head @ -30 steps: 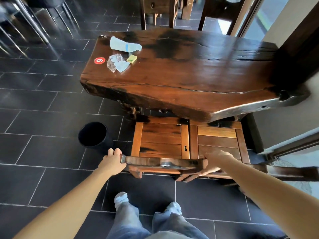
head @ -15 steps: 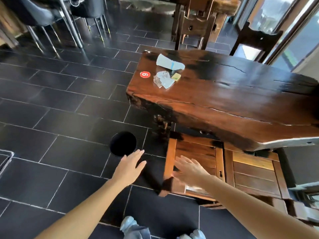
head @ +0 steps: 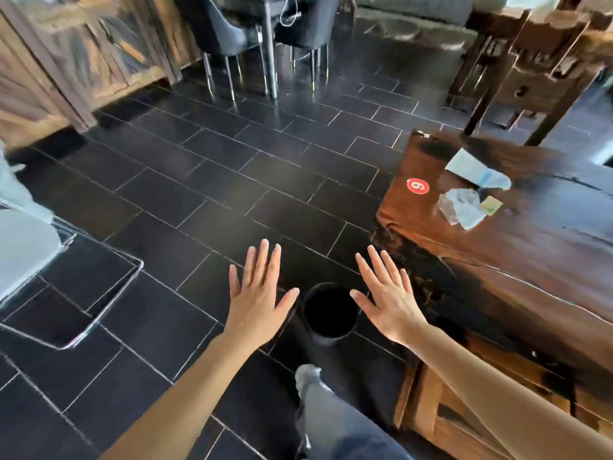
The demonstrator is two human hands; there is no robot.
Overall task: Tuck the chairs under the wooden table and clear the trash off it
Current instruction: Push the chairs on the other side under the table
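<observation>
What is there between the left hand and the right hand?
In the head view, the black bin stands on the dark floor in the gap between the open left hand and the open right hand, just below the thumbs.

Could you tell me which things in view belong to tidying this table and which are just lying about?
Belongs to the job:
wooden table
wooden chair tucked under it
blue-and-white wrapper
crumpled clear plastic
small yellow packet
black bin
left hand and right hand, both open and empty

Just lying about:
red number sticker
black chairs
metal-framed chair
</observation>
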